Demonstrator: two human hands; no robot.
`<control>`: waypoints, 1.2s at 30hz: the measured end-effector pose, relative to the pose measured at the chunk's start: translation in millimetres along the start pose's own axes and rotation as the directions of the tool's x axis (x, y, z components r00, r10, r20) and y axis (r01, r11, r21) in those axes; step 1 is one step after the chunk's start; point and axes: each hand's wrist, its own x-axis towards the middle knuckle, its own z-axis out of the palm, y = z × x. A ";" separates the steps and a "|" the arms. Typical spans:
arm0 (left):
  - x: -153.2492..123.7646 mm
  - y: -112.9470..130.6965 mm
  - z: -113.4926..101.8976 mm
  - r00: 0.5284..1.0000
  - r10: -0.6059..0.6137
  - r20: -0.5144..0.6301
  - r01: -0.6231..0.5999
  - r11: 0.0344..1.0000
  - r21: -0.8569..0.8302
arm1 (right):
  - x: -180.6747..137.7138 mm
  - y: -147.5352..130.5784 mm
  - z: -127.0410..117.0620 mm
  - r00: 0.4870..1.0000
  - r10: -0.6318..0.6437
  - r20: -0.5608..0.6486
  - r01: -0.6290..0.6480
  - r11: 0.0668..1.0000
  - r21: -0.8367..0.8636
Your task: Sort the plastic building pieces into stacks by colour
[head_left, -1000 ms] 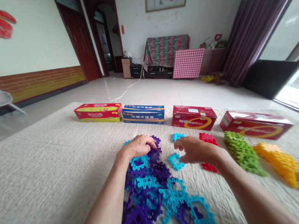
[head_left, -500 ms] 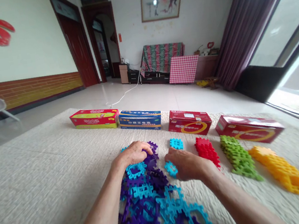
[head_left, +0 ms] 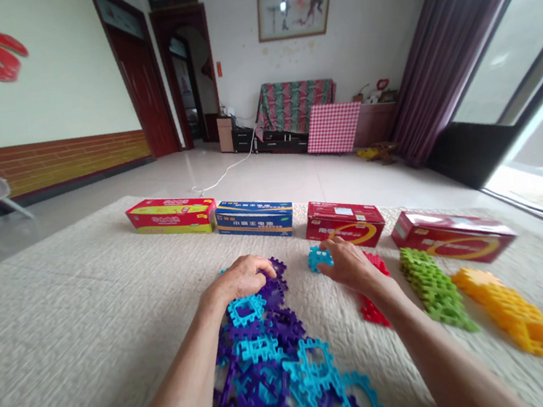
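My left hand (head_left: 247, 277) is curled over the far end of a mixed pile, its fingers closed on a purple interlocking block (head_left: 274, 290). Light blue blocks (head_left: 247, 310) with notched edges lie among the purple ones in that pile. To the right, my right hand (head_left: 344, 262) has its fingers closed at a light blue block (head_left: 320, 259) on the mat; whether one or two pieces are stacked there, I cannot tell. Below its wrist, a row of red blocks (head_left: 375, 310) is partly hidden.
Green blocks (head_left: 435, 288) and yellow blocks (head_left: 512, 314) lie in rows at the right. Behind stand a red-and-yellow box (head_left: 172, 216), a blue box (head_left: 255, 218) and two dark red boxes (head_left: 345, 222) on the beige mat (head_left: 89, 310).
My right hand has moved forward and right, carrying a light blue block from beside the pile to the light blue block farther off. My left hand has barely moved.
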 end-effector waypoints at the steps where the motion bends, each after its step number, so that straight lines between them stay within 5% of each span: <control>1: -0.2 0.2 -0.2 1.000 -0.001 -0.005 0.001 1.000 0.000 | -0.2 0.3 0.8 1.000 0.002 0.008 -0.002 1.000 -0.002; 6: -1.6 2.2 -4.2 0.993 -0.047 -0.108 0.049 0.999 0.016 | -0.1 -2.7 -1.5 0.993 -0.102 -0.063 0.106 0.992 0.063; 11: -4.4 -0.9 -11.2 0.958 -0.115 -0.263 0.131 0.990 0.044 | -7.1 -37.7 -5.8 0.950 -0.287 -0.121 0.311 0.903 0.296; 18: -14.2 -24.4 -21.7 0.946 -0.204 -0.253 0.203 0.979 -0.029 | -31.5 -97.9 1.4 0.767 -0.631 -0.117 0.583 0.609 0.538; 21: -18.1 -35.2 -23.4 0.949 -0.219 -0.225 0.219 0.975 -0.028 | -37.5 -109.1 4.9 0.723 -0.684 -0.092 0.621 0.587 0.519; 28: -24.7 -38.7 -25.9 0.954 -0.269 -0.134 0.285 0.952 0.116 | -38.5 -114.5 10.0 0.764 -0.645 -0.019 0.574 0.666 0.477; 36: -25.1 -34.6 -25.9 0.950 -0.282 -0.135 0.299 0.946 0.123 | -34.5 -108.0 10.9 0.820 -0.565 -0.093 0.521 0.668 0.531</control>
